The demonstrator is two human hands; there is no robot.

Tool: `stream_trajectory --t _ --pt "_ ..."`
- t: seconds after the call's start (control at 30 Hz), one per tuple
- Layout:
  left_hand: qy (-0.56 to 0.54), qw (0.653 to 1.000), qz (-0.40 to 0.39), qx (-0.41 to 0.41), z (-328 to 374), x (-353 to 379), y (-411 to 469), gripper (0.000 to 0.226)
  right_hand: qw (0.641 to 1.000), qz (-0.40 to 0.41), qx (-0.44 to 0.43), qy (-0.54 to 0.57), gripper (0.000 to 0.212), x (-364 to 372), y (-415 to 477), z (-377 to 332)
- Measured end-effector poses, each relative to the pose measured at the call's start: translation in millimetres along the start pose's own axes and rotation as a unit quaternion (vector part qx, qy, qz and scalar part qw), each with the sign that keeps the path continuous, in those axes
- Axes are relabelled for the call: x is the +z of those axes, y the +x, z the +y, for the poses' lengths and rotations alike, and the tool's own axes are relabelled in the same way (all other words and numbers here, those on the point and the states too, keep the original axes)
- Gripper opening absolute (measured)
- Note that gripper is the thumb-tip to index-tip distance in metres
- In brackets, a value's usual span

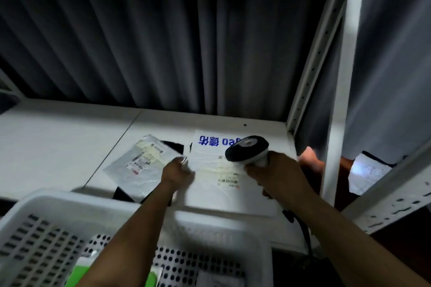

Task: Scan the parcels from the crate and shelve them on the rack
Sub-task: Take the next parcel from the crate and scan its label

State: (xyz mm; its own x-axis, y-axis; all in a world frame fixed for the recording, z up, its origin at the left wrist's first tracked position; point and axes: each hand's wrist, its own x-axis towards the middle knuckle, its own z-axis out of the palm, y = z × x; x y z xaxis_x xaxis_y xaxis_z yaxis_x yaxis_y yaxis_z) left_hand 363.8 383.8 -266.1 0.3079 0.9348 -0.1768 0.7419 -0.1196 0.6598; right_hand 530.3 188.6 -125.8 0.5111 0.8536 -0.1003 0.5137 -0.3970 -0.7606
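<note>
A white parcel (224,184) with blue print and a shipping label lies flat on the white rack shelf (58,137). My left hand (176,172) rests on its left edge, fingers curled at the corner. My right hand (277,177) grips a black-and-white handheld scanner (248,150), whose head hangs just above the parcel's label. To the left lies a second grey-white parcel (140,163) with a label, on top of a black bag. The perforated white crate (130,212) sits at the bottom, holding a green-and-white parcel (80,270).
A grey curtain (163,42) hangs behind the shelf. A white rack upright (340,91) stands at the right, with another labelled parcel (368,172) beyond it. The scanner cable (303,228) drops down at the right of the crate.
</note>
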Motion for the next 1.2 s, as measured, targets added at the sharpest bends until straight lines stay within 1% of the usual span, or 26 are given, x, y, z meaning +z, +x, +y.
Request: stream_trajectory --t 0.03,0.1,0.17,0.23,0.3,0.33,0.4,0.47,0.53,0.57,0.6,0.73,0.77,0.8,0.83,0.87,0.93,0.97,1.0,1.07,1.1,1.2 --pt "-0.001 1.0 0.006 0.004 -6 -8 -8 0.043 1.0 -0.006 -0.005 -0.006 0.023 2 -4 -4" --pt "0.011 0.998 0.032 0.052 -10 -28 -35 0.037 1.0 -0.026 -0.014 -0.003 0.021 9 -15 -14" --pt "0.028 0.994 0.047 0.09 -26 -43 -62 0.036 0.998 -0.058 -0.017 0.014 0.02 19 -27 -24" --pt "0.071 0.986 0.062 0.137 -51 -58 -96 0.035 0.996 -0.082 -0.026 0.019 0.02 33 -44 -35" --pt "0.102 0.98 0.068 0.159 -84 -67 -133 0.038 0.993 -0.112 -0.034 0.023 0.021 49 -64 -43" --pt "0.11 0.979 0.077 0.152 -98 -67 -150 0.04 0.99 -0.133 -0.04 0.019 0.02 56 -72 -44" --pt "0.122 0.984 0.068 0.11 -138 -68 -183 0.042 0.982 -0.182 -0.059 -0.002 0.02 78 -92 -47" --pt "0.161 0.983 0.056 0.067 -178 -69 -213 0.041 0.972 -0.216 -0.087 -0.036 0.024 103 -111 -48" --pt "0.189 0.982 0.001 -0.002 -210 -73 -235 0.044 0.961 -0.236 -0.123 -0.078 0.035 126 -124 -49" --pt "0.201 0.979 -0.012 -0.032 -230 -73 -242 0.047 0.955 -0.248 -0.135 -0.096 0.036 137 -129 -49" --pt "0.209 0.974 -0.025 -0.08 -255 -74 -248 0.05 0.948 -0.26 -0.143 -0.111 0.035 151 -132 -50" --pt "0.216 0.957 -0.05 -0.188 -312 -77 -257 0.055 0.936 -0.278 -0.149 -0.157 0.029 194 -126 -48" --pt "0.218 0.956 -0.044 -0.192 -325 -75 -252 0.054 0.935 -0.281 -0.146 -0.162 0.028 207 -121 -48" --pt "0.208 0.952 -0.047 -0.218 -339 -73 -247 0.054 0.934 -0.284 -0.141 -0.162 0.026 218 -117 -46" --pt "0.188 0.954 -0.03 -0.232 -343 -73 -244 0.052 0.934 -0.29 -0.133 -0.164 0.024 227 -113 -46" --pt "0.167 0.954 -0.031 -0.246 -353 -72 -239 0.048 0.932 -0.295 -0.126 -0.167 0.024 240 -108 -44" --pt "0.165 0.957 -0.014 -0.24 -371 -65 -231 0.04 0.931 -0.3 -0.117 -0.172 0.024 262 -98 -41" --pt "0.179 0.956 -0.035 -0.231 -378 -61 -226 0.039 0.931 -0.299 -0.117 -0.174 0.026 272 -94 -40" --pt "0.19 0.953 -0.055 -0.231 -382 -58 -222 0.044 0.931 -0.297 -0.118 -0.176 0.026 281 -91 -41" --pt "0.178 0.948 -0.071 -0.253 -390 -53 -213 0.053 0.927 -0.304 -0.122 -0.18 0.025 300 -83 -41" --pt "0.193 0.942 -0.087 -0.259 -394 -50 -210 0.06 0.925 -0.311 -0.123 -0.181 0.023 309 -80 -40" --pt "0.232 0.909 -0.17 -0.303 -407 -44 -205 0.089 0.922 -0.317 -0.118 -0.19 0.018 327 -76 -35"
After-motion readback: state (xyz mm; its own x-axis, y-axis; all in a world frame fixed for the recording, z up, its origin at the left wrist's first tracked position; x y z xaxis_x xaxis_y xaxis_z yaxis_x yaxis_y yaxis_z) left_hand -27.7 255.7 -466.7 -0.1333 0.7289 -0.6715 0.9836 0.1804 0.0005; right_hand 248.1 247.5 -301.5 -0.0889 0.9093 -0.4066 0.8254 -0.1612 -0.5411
